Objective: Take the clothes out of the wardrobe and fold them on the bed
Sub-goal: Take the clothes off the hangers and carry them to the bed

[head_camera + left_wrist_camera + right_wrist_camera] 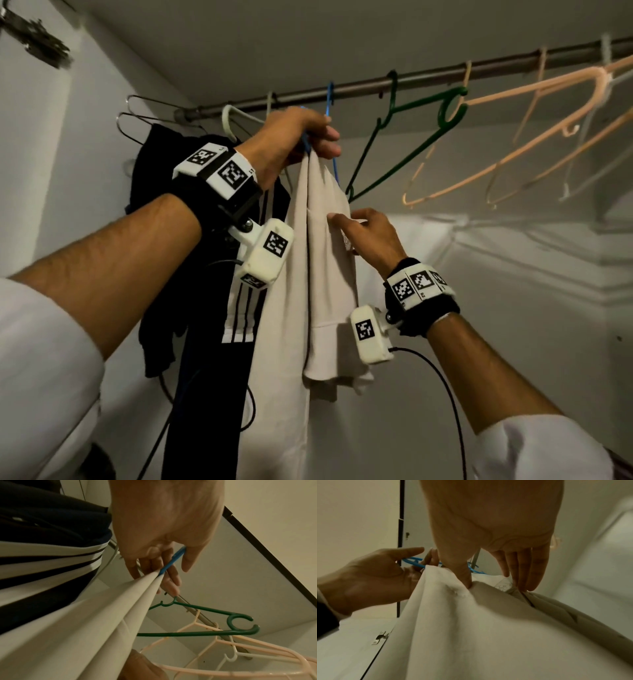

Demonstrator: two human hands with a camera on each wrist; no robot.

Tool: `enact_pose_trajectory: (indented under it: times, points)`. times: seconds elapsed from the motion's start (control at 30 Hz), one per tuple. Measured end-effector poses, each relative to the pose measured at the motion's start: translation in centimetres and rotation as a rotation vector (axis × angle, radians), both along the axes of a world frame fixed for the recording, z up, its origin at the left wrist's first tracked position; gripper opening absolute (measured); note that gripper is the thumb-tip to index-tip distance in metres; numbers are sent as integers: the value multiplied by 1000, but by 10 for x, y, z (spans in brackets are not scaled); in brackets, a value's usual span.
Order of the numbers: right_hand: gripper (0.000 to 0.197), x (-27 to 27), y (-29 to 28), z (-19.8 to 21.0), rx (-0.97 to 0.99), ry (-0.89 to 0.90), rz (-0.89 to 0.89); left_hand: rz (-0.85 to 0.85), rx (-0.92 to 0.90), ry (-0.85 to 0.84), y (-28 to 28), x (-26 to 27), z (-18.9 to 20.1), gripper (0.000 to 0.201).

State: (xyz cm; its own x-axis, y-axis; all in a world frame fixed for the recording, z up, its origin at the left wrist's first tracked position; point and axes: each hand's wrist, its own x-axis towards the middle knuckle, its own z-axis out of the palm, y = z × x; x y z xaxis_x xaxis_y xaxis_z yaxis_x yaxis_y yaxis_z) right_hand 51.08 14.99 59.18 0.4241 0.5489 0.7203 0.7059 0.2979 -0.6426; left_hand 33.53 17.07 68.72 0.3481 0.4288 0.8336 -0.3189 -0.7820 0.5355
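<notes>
Inside the white wardrobe (513, 274), we see the cream cotton shirt (291, 308) hanging from the blue plastic hanger (330, 102) on the metal rail (428, 73). Left hand (294, 137) grips the hanger; right hand (370, 236) pinches the shirt.

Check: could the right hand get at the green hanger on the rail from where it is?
Probably yes. The right hand pinches the beige garment just below the empty green hanger, with open air between them, though it would have to release that cloth first.
</notes>
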Motion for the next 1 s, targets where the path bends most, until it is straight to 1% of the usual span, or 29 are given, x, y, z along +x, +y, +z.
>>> enact_pose_trajectory:
  times: [0.03, 0.07, 0.1, 0.17, 0.2, 0.23, 0.33, 0.47, 0.6, 0.8, 1.0]
  points:
    - [75, 2, 5, 1, 15, 26, 9, -3, -3, -15, 3, 1, 2, 26]
    - [68, 3, 11, 1, 37, 24, 3, 11, 0, -16, 6, 2, 3, 29]
    - [55, 3, 14, 0, 64, 2, -19, 38, 11, -8, 10, 3, 5, 32]
    - [28, -1, 16, -4, 122, -81, -96, 82, 44, 5, 16, 4, 4, 40]
    - [21, -3, 15, -8, 150, -126, -131, 87, 56, 0, 18, 3, 3, 43]
    - [19, -4, 16, -13, 177, -163, -157, 75, 57, -10, 19, 2, 2, 45]
    - [19, -12, 16, -26, 217, -211, -178, 21, 55, -32, 30, -4, 0, 49]
    - [18, -22, 17, -39, 236, -231, -181, 12, 70, -51, 45, -7, 3, 51]
    - [21, -39, 11, -54, 248, -279, -180, -13, 72, -61, 39, -8, 4, 51]
    - [19, -51, 3, -73, 251, -332, -185, -79, 51, -101, 28, 6, 1, 51]
    - [18, -58, -16, -101, 252, -360, -160, -90, 31, -94, 39, 5, -5, 53]
